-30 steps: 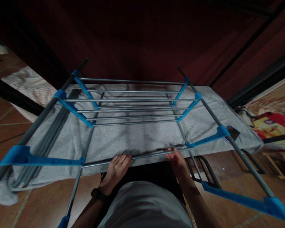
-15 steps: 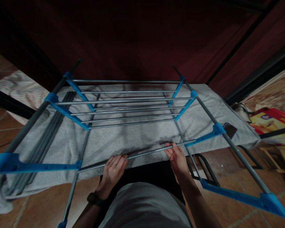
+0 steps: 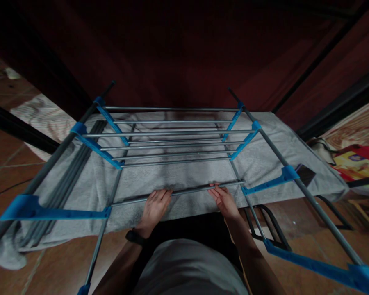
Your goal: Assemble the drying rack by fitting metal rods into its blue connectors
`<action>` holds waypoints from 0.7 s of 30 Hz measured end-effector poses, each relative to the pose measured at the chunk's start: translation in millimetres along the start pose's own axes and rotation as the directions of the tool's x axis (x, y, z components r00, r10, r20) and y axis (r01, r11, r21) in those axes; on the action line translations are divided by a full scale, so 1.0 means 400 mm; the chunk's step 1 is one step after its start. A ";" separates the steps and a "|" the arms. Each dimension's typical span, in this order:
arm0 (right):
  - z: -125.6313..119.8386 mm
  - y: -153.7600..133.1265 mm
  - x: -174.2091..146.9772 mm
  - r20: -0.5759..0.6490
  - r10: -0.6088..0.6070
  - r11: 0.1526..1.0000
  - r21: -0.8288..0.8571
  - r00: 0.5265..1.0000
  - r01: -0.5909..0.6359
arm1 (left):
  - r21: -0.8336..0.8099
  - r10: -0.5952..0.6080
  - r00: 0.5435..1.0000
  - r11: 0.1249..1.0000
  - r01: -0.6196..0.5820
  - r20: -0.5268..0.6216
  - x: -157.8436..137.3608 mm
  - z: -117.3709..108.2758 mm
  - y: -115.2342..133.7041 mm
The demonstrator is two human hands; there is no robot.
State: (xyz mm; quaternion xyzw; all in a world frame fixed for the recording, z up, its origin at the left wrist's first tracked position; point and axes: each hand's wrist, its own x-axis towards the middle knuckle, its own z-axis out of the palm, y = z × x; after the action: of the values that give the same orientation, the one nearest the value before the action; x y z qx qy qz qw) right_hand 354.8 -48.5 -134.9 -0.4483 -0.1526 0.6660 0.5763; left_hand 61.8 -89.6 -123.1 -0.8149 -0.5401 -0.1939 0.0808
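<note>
Grey rod [image 3: 190, 190] spans the near side of the rack [image 3: 172, 133], over the cloth [image 3: 178, 176]; the left hand [image 3: 156, 207] grips it, fingers curled over; the right hand [image 3: 223, 198] pinches it nearer its right end; spare rods [image 3: 69, 176] lie bundled leftward.

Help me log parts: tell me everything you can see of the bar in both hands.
The bar is thin, straight, grey and metallic-looking. It slants above the grey cloth, its right end higher in view. The left hand curls over it; the right hand pinches it. Its left end lies by a left-side blue bracket, seating unclear; its right end shows above a right-side blue bracket, apparently unseated.
</note>
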 end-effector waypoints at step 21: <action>-0.008 0.010 0.065 0.026 -0.092 0.994 0.054 0.995 0.090 | -0.084 -0.153 0.986 0.986 0.147 -0.071 -0.028 0.009 -0.081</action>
State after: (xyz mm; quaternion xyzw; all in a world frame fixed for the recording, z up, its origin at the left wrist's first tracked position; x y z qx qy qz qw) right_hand 356.5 -27.3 -150.5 -0.4162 -0.1635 0.6491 0.6154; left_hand 29.4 -84.8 -133.2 -0.7663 -0.5886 -0.2516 0.0546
